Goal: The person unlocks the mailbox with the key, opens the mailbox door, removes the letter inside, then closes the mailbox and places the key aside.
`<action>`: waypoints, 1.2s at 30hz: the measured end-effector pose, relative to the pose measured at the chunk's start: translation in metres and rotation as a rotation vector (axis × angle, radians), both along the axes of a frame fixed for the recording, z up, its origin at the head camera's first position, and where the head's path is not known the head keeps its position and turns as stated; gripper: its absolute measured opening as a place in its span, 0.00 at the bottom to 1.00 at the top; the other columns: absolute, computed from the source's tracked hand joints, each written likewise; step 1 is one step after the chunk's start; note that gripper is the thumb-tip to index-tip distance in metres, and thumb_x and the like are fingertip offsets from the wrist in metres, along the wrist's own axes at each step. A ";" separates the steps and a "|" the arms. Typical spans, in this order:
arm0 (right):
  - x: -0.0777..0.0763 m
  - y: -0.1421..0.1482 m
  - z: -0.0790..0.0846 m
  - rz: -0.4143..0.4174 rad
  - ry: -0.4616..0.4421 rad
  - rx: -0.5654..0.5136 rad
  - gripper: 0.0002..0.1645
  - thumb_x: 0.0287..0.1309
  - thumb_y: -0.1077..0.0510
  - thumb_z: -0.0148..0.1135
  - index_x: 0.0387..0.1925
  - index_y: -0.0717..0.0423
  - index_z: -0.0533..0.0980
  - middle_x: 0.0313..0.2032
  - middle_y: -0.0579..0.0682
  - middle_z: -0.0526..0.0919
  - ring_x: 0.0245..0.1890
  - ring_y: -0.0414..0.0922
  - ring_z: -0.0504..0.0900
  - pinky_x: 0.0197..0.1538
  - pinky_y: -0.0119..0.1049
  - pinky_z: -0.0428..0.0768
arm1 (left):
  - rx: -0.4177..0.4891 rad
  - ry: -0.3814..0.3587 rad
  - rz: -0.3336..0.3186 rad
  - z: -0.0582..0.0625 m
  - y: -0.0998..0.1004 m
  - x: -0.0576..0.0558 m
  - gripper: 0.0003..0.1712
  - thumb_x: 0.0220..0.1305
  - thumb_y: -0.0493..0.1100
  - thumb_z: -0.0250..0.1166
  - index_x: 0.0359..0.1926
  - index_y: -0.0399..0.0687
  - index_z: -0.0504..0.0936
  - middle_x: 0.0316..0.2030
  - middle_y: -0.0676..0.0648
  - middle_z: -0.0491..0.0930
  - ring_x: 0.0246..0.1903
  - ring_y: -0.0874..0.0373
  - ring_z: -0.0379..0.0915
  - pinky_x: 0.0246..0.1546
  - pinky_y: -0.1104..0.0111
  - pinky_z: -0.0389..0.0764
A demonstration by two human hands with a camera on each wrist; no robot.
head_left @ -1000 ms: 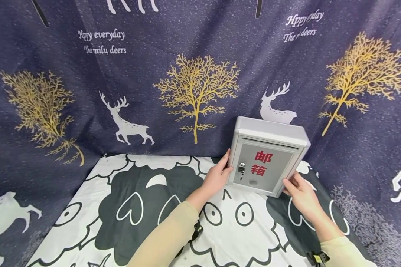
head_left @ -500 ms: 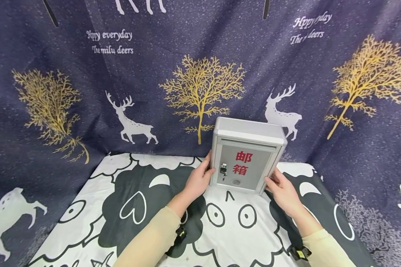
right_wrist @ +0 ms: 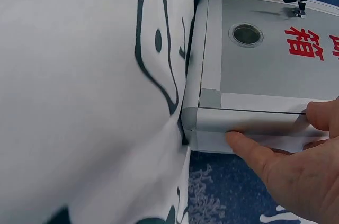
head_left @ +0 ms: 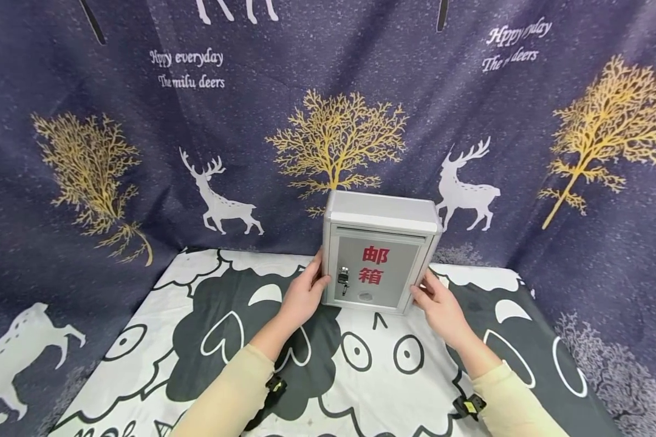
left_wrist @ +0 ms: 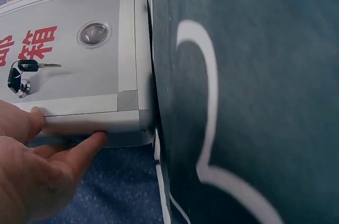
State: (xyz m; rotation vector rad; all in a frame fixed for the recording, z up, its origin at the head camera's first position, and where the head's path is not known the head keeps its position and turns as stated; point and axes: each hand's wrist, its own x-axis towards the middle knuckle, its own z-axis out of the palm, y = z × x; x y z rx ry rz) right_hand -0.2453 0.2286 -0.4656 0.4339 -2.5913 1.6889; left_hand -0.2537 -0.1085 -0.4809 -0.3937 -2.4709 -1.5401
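A silver metal mailbox (head_left: pixel 379 267) with red characters on its door stands upright at the back of the table, turned slightly. My left hand (head_left: pixel 304 294) grips its left side, thumb at the front edge and fingers along the side wall. On the opposite side my right hand (head_left: pixel 441 309) holds the lower right edge the same way. Keys (left_wrist: pixel 34 66) hang from the lock at the door's left. Below them sits a small round window (right_wrist: pixel 246 35). In both wrist views the mailbox's bottom edge lies right at the cloth.
A black-and-white cartoon sheep cloth (head_left: pixel 382 376) covers the table. Behind it hangs a dark blue curtain (head_left: pixel 240 121) with golden trees and white deer, close behind the mailbox.
Both hands have moved the mailbox leftward along the back of the table, keeping their hold on its sides. The head view has also shifted slightly.
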 end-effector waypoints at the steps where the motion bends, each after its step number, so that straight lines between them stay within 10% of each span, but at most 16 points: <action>1: 0.000 -0.002 0.000 0.004 -0.002 -0.009 0.42 0.89 0.58 0.55 0.91 0.55 0.49 0.80 0.71 0.66 0.77 0.68 0.72 0.68 0.48 0.84 | 0.003 -0.002 0.000 -0.001 -0.002 0.000 0.40 0.88 0.45 0.61 0.91 0.61 0.56 0.82 0.40 0.68 0.78 0.45 0.70 0.75 0.49 0.75; 22: -0.005 -0.020 -0.004 -0.017 -0.003 0.000 0.42 0.88 0.55 0.57 0.91 0.56 0.51 0.79 0.70 0.68 0.77 0.67 0.73 0.69 0.52 0.83 | 0.026 0.001 0.012 -0.008 -0.020 0.001 0.40 0.88 0.45 0.61 0.91 0.60 0.56 0.79 0.35 0.71 0.75 0.41 0.73 0.73 0.49 0.79; 36: 0.010 -0.026 0.011 -0.081 0.183 0.346 0.47 0.84 0.51 0.64 0.89 0.61 0.54 0.77 0.68 0.72 0.72 0.68 0.78 0.67 0.60 0.85 | 0.003 -0.020 -0.003 -0.010 -0.024 0.000 0.41 0.88 0.48 0.61 0.91 0.63 0.55 0.77 0.35 0.73 0.75 0.43 0.73 0.74 0.49 0.77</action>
